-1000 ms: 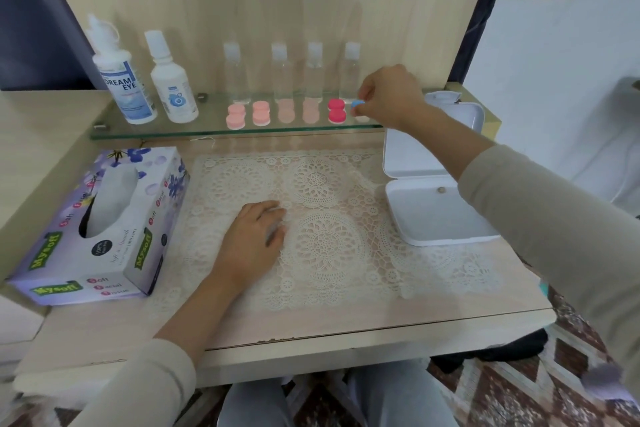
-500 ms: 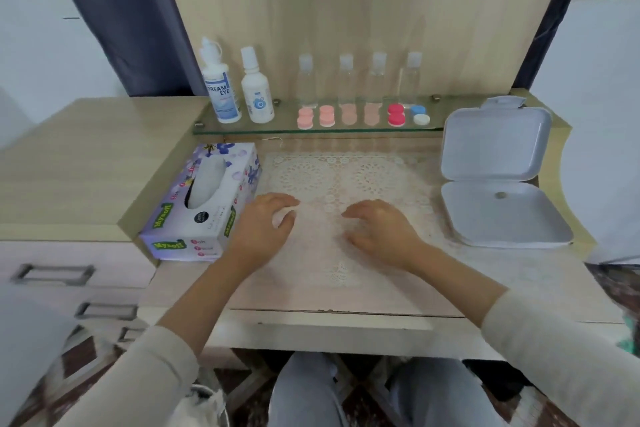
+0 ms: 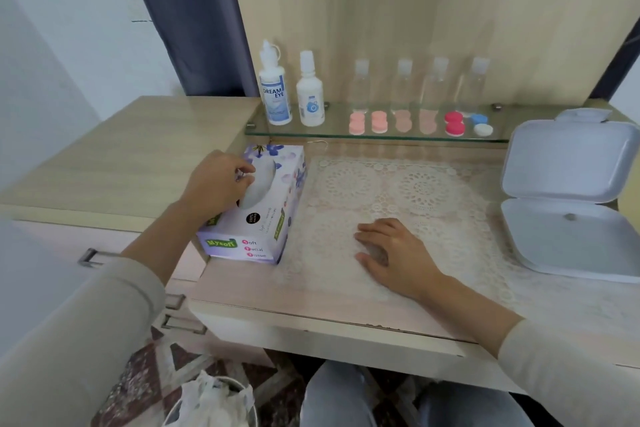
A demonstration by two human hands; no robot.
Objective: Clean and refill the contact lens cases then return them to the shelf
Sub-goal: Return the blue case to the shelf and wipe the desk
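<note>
left hand (image 3: 218, 185): is held curled at tissue box (image 3: 258, 218) slot, grip cannot be told | right hand (image 3: 394, 253): is laid flat, fingers straight, on lace mat (image 3: 415, 191) | lens cases (image 3: 454, 123): are lined on shelf (image 3: 294, 130)

Six lens cases (image 3: 454, 124), six bottles (image 3: 310, 95)

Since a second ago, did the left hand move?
Yes. The left hand went left, off the white lace mat onto the opening of the purple floral tissue box.
</note>
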